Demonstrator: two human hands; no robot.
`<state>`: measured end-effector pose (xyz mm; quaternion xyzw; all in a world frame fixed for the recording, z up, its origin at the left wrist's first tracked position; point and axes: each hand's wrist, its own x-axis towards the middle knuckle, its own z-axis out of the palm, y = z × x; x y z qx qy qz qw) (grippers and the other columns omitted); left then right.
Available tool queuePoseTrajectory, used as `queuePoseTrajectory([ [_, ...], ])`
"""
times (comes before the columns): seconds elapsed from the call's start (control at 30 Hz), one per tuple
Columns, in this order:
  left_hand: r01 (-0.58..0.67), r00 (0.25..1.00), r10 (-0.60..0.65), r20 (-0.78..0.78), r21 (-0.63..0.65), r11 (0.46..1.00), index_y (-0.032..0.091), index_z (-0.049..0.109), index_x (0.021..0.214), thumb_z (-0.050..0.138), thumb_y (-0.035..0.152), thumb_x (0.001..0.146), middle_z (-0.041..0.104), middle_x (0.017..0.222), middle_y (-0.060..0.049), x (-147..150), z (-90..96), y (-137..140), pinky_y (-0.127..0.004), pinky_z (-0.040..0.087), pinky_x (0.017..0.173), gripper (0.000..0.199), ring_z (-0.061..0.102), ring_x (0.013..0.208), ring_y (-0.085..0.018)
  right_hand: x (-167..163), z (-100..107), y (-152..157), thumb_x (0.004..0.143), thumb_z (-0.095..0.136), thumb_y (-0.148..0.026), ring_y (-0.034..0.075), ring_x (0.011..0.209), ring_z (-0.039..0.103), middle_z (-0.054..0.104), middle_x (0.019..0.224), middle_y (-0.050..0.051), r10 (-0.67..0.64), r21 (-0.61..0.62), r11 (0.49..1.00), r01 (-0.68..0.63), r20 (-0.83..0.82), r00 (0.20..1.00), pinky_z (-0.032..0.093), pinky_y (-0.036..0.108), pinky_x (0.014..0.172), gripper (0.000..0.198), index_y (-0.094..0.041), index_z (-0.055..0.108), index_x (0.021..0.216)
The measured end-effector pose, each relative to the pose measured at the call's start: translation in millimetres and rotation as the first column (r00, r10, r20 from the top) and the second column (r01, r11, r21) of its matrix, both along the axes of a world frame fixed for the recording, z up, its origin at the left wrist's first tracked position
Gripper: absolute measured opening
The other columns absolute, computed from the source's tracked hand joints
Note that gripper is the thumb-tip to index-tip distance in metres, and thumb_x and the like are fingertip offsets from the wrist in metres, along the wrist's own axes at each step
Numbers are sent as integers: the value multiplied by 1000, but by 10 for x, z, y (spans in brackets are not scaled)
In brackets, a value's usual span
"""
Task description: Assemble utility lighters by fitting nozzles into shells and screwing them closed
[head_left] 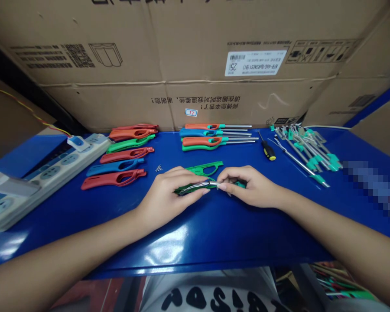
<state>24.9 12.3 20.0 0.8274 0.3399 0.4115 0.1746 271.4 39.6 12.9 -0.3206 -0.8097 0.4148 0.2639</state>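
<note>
My left hand point(169, 193) is closed around a green lighter handle half point(181, 190), which lies partly under the fingers. White wires run along it to a metal lighter tube point(212, 183). The fingertips of my right hand point(251, 186) pinch this tube, and a teal piece point(240, 184) shows beside them. Just behind both hands lies another green handle half point(209, 168), partly covered by my left fingers. Several small screws point(159, 168) are scattered on the blue table point(195, 234) left of it.
Several coloured lighter handles point(117, 177) are lined up at left, near a white power strip point(68, 167). Lighters with tubes point(208, 141) lie at the back. A screwdriver point(268, 149) and a pile of tube assemblies point(312, 149) are at right. A cardboard box point(195, 56) stands behind.
</note>
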Motion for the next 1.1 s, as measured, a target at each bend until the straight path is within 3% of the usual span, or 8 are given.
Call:
queuePoseTrajectory([
  [0.47, 44, 999, -44, 6, 21, 999, 22, 79, 104, 74, 20, 89, 80, 94, -4, -6, 29, -8, -32, 58, 79, 16, 72, 83, -18, -14, 40, -38, 102, 51, -40, 9, 59, 56, 63, 66, -2, 77, -8, 997, -76, 56, 995, 44, 21, 60, 30, -17, 65, 88],
  [0.7, 112, 992, -102, 72, -150, 982, 23, 81, 90, 76, 23, 87, 80, 85, -3, 8, -27, -6, -31, 60, 73, 6, 74, 77, -18, -7, 30, -24, 99, 54, -33, 11, 61, 55, 64, 71, 0, 126, 147, 980, -137, 81, 989, 43, 22, 62, 23, -17, 68, 90],
  [0.83, 117, 992, -105, 69, -199, 973, 23, 82, 91, 76, 21, 87, 80, 86, -3, 9, -43, -6, -29, 61, 74, 8, 75, 78, -18, -5, 28, -16, 99, 54, -32, 10, 59, 55, 64, 68, 0, 133, 111, 984, -142, 86, 987, 43, 22, 59, 22, -17, 68, 89],
  [1.1, -43, 997, 30, -72, -186, 982, 21, 70, 126, 83, 33, 78, 77, 117, -6, -55, 31, 28, -35, 59, 94, 51, 75, 100, -23, 89, 100, 57, 99, 56, -39, 10, 59, 55, 62, 64, -1, -36, 39, 999, 36, -6, 999, 42, 23, 60, 27, -17, 65, 87],
])
